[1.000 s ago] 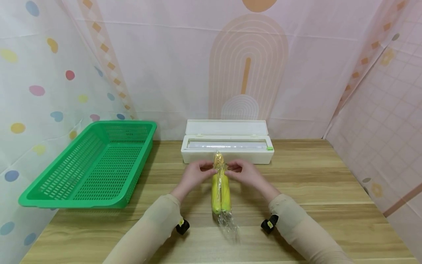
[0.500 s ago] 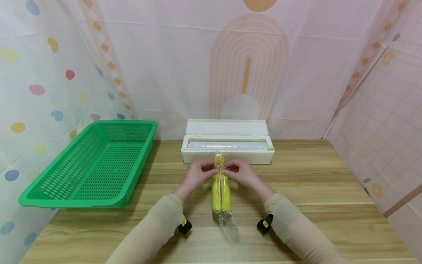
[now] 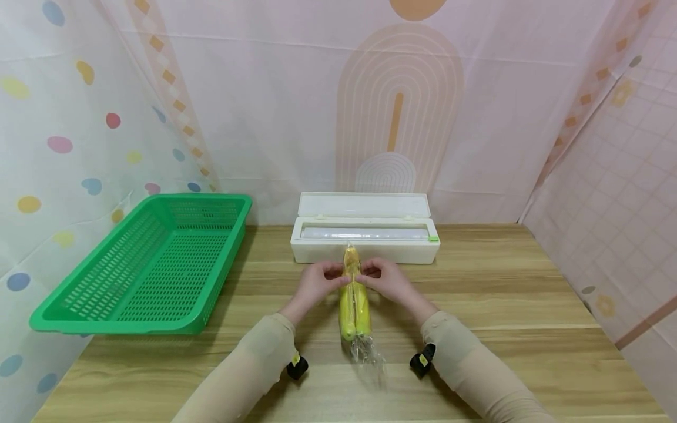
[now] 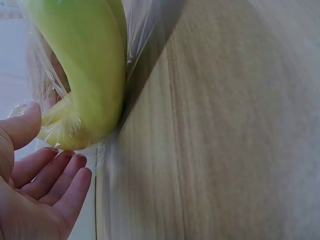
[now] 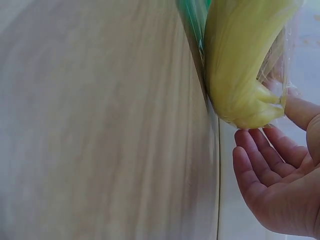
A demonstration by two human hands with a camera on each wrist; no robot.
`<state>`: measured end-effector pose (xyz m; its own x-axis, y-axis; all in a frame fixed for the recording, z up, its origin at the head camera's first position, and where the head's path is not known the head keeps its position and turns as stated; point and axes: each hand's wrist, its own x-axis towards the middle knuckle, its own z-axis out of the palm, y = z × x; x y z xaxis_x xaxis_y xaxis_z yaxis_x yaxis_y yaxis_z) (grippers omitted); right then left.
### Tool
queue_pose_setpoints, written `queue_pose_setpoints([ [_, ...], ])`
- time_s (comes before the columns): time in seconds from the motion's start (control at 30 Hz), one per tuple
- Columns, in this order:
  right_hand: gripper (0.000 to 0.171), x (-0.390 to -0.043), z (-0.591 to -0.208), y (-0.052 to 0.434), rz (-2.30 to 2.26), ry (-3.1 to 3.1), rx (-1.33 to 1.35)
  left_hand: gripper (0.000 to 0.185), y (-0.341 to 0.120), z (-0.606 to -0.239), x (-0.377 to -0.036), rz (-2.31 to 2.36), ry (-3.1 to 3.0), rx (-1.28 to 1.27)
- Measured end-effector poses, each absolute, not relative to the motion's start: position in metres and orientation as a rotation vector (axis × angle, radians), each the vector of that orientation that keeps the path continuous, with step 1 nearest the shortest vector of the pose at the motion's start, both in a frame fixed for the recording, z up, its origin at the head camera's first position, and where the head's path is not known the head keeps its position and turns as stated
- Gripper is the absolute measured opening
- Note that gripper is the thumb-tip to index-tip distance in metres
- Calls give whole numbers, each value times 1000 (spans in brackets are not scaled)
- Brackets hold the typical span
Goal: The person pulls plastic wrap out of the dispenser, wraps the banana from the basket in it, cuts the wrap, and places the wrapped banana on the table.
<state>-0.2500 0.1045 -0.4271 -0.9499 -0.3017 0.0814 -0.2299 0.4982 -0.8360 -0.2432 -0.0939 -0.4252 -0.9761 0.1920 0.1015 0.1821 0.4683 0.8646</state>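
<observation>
A bunch of yellow bananas (image 3: 347,314) lies on the table, wrapped in clear cling film, its stem end pointing away from me. A loose tail of cling film (image 3: 369,355) spreads from the near end. From the left, my left hand (image 3: 317,283) holds the wrapped stem end, thumb on top and fingers below. My right hand (image 3: 389,281) does likewise from the right. In the left wrist view, the film is stretched over the bananas (image 4: 95,70) beside my thumb. The right wrist view has my fingertips (image 5: 242,136) touching under the bananas (image 5: 235,60).
Just behind the hands stands a white cling film dispenser (image 3: 365,252), lid raised, with a roll (image 3: 365,233) inside and a green slider (image 3: 433,239) at its right end. A green plastic basket (image 3: 158,276) sits to the left. Patterned curtains border the wooden table (image 3: 508,305).
Both hands have closed in on the stem end from either side, the right moving slightly left. The thumbs have met over the film, then parted slightly. The bananas stay in place.
</observation>
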Motion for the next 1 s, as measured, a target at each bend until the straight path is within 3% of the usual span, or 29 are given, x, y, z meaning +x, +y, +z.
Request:
queue_pose_setpoints([
  [1.0, 18, -241, -422, 98, -1489, 2718, -517, 31, -89, -426, -237, 1672, 2633, 264],
])
